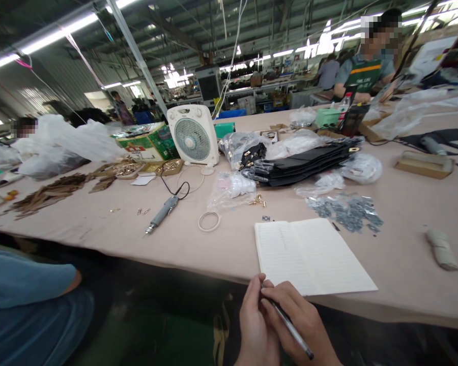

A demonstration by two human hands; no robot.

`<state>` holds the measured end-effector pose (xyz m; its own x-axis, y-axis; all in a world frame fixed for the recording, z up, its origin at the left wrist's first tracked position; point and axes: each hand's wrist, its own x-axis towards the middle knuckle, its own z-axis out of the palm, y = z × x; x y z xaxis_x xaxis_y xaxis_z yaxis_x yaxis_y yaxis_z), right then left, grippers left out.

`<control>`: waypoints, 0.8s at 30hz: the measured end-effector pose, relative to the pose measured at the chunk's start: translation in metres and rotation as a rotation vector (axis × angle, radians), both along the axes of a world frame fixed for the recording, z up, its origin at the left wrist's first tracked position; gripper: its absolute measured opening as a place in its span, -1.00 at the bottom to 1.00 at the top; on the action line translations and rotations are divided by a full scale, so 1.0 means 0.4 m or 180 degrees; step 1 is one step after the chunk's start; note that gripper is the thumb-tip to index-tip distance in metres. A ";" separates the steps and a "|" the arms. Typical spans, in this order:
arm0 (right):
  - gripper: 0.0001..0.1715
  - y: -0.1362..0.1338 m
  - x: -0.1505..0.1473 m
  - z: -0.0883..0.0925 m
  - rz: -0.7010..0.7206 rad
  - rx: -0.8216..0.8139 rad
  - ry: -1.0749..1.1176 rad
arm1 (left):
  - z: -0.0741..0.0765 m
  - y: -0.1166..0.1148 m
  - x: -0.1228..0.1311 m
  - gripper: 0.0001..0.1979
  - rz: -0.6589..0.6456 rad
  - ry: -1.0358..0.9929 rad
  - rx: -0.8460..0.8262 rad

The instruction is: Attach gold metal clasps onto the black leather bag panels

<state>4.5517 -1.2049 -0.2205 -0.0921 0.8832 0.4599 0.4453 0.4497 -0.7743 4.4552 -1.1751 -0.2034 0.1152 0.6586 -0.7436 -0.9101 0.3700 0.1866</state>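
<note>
My right hand point(299, 317) is closed around a slim pen point(292, 328), its dark end pointing down toward me. My left hand point(254, 320) meets it at the front edge of the table, fingers bent together at the pen's other end, which they partly hide. Just beyond both hands an open lined notebook point(313, 256) lies on the tabletop. Faint marks show on its left page; the right page looks blank.
Around the notebook are small grey metal plates point(347, 211), a tape roll point(209, 221) and an electric screwdriver point(162, 214). Behind them stand a box fan point(193, 136) and stacked black pieces point(301, 165). A person in a green apron point(364, 73) works across the table; another person's sleeve point(26, 277) is at left.
</note>
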 end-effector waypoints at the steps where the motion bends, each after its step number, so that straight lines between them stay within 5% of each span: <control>1: -0.63 0.002 -0.001 0.000 -0.0026 0.0003 -0.0003 | 0.000 0.001 -0.001 -0.96 -0.0006 0.0013 0.0066; 10: -0.61 0.007 -0.011 -0.009 -0.0059 0.0362 0.0112 | -0.018 0.027 -0.040 -0.75 -0.0029 0.0427 0.0674; 14: -0.70 0.016 0.020 0.009 -0.0343 0.0372 0.0254 | -0.024 0.092 -0.102 -0.79 0.0152 0.1596 0.1189; 16: -0.84 0.049 0.042 0.018 -0.0808 -0.0004 0.0475 | -0.019 0.120 -0.126 -0.76 -0.0400 0.2523 0.1912; 20: -0.63 0.163 0.073 0.018 -0.1151 -0.0908 0.1049 | -0.004 0.143 -0.138 -0.83 -0.1809 0.3624 0.3201; 24: -0.51 0.253 0.071 -0.015 -0.1005 -0.1218 0.1126 | -0.021 0.135 -0.129 -0.87 -0.2006 0.3965 0.3715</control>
<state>4.5800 -1.1036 -0.2266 0.3017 0.9516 0.0594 0.1979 -0.0015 -0.9802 4.4036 -1.1210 -0.2119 0.3247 0.9288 0.1784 0.1562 -0.2387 0.9584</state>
